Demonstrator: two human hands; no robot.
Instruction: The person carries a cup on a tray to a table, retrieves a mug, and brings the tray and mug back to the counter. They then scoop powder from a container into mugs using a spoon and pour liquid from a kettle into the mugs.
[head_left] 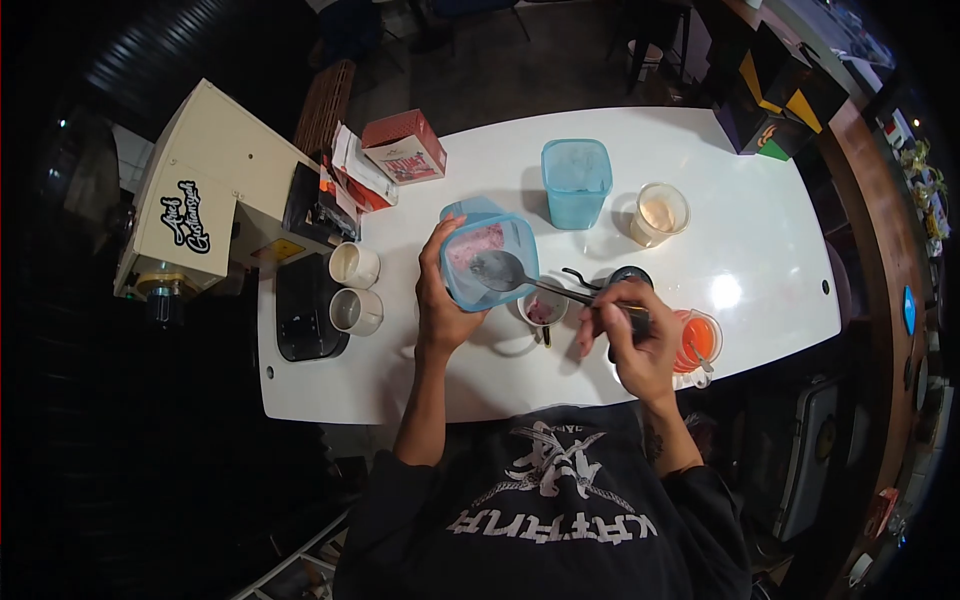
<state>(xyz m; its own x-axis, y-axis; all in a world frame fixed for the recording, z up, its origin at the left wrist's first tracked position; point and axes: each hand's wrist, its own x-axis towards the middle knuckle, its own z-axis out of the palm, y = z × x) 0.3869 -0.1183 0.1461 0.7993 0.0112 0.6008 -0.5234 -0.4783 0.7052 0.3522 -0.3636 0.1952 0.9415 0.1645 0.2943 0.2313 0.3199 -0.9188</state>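
Note:
My left hand (441,300) is wrapped round a blue translucent container (522,240), tilted with its opening toward me and pinkish contents inside. In my right hand (640,335) is the handle of a dark metal spoon (500,271); its bowl is at the container's mouth, over the pink contents. Just below the container, a white cup (556,312) holds some pink pieces and is partly covered by the spoon. Behind my right hand stands a dark kettle (631,275) with a thin curved spout, mostly hidden by the fingers.
On the white table (480,385) stand a second blue container (577,190), a clear jar (659,215), an orange-red container (697,340), two pale cups (355,311) and a red box (406,148). A beige machine (205,190) is at the left, dark boxes (775,105) at the back right.

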